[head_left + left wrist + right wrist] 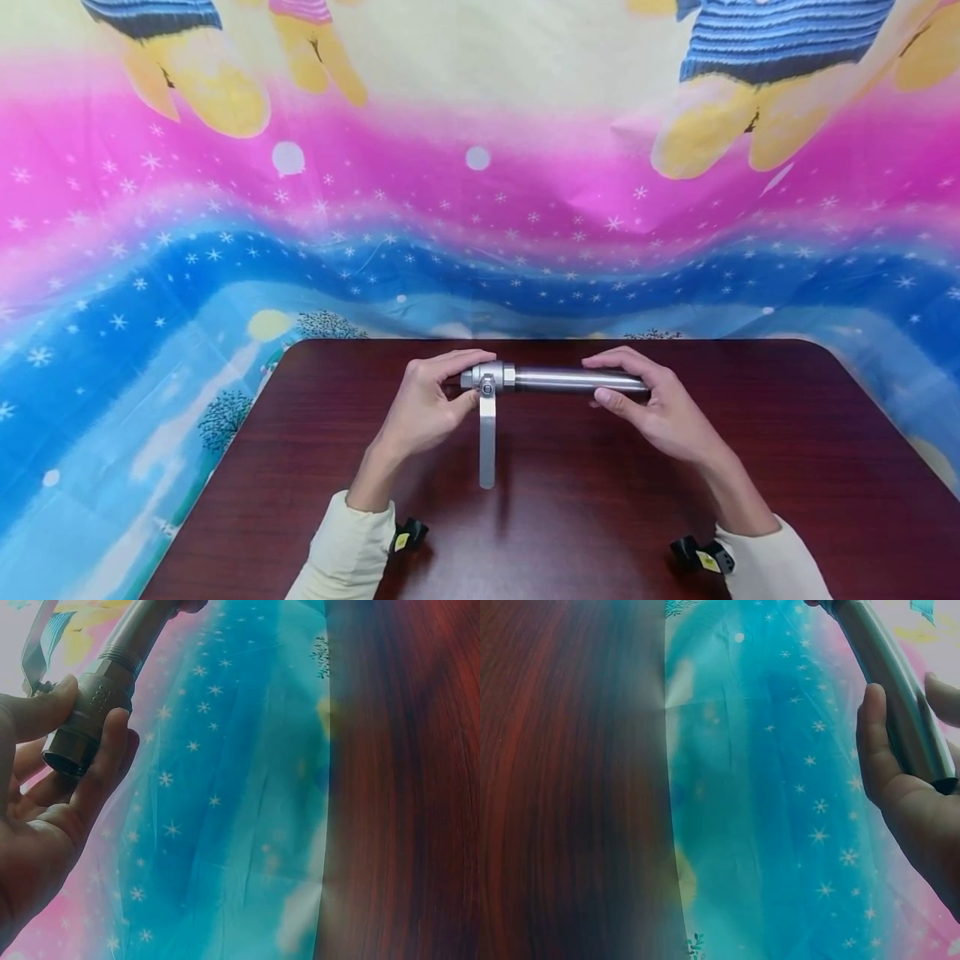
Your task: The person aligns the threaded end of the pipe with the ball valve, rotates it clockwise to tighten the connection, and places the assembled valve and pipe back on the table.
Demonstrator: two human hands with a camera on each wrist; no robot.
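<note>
**Valve (491, 372) and pipe (553, 379) held over the table (585, 508)**

The left hand (423, 404) pinches the valve; the right hand (667, 417) curls round the pipe's right end, the lever (487, 446) pointing near. I'd judge the joined piece heavy, stiff and slick, best supported at both ends. The left wrist view shows the valve's hollow mouth (69, 756), hidden from the head view.
</note>
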